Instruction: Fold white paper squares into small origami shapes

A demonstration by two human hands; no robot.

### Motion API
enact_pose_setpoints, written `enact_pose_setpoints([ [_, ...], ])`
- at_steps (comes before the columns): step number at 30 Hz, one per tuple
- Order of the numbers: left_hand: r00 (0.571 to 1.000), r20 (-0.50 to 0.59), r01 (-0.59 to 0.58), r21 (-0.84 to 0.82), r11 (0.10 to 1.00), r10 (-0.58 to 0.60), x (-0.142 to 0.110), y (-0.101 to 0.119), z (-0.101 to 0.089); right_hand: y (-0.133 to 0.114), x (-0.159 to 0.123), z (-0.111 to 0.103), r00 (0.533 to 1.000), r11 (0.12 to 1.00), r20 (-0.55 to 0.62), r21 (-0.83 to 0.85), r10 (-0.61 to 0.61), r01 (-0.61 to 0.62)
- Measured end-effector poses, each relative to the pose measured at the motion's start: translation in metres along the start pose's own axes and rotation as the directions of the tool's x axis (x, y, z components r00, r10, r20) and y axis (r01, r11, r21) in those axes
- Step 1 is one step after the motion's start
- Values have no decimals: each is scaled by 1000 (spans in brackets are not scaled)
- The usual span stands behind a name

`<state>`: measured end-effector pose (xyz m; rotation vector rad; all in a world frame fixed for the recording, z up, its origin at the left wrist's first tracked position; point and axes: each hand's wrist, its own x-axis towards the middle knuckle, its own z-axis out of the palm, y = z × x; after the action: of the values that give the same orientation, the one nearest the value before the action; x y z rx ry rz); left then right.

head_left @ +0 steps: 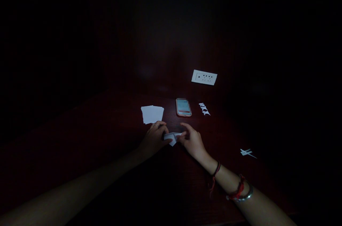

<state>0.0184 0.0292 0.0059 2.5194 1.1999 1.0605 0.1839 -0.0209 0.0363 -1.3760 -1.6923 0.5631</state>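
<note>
Between my two hands is a small piece of white folded paper [173,139], coming to a point toward me. My left hand [155,138] grips its left side, with the thumb on top and a ring on one finger. On the right side, my right hand [192,141] pinches the paper between thumb and fingers, its index finger raised. Just beyond my left hand lies a stack of white paper sheets [152,114]. A lit phone [183,107] rests on the dark red table [120,126] beyond the folded paper.
Several small folded white paper pieces [204,108] lie in a row right of the phone. Thin white paper strips [247,153] sit farther right, near my right forearm. A white socket panel [204,77] is on the wall behind. The surroundings are very dark.
</note>
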Motion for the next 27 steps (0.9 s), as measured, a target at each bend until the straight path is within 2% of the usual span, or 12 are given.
enact_pose_setpoints([
  [12,997,-62,-31,105,994,38,-4,13,-8,4,0,0,999,998,46,65,2,-5],
  [20,991,-92,-93,91,991,102,-3,18,-11,1,-1,-1,1000,996,25,92,-9,7],
  [27,989,-82,-109,162,981,124,-5,28,-17,5,0,1,991,967,-8,220,136,-131],
])
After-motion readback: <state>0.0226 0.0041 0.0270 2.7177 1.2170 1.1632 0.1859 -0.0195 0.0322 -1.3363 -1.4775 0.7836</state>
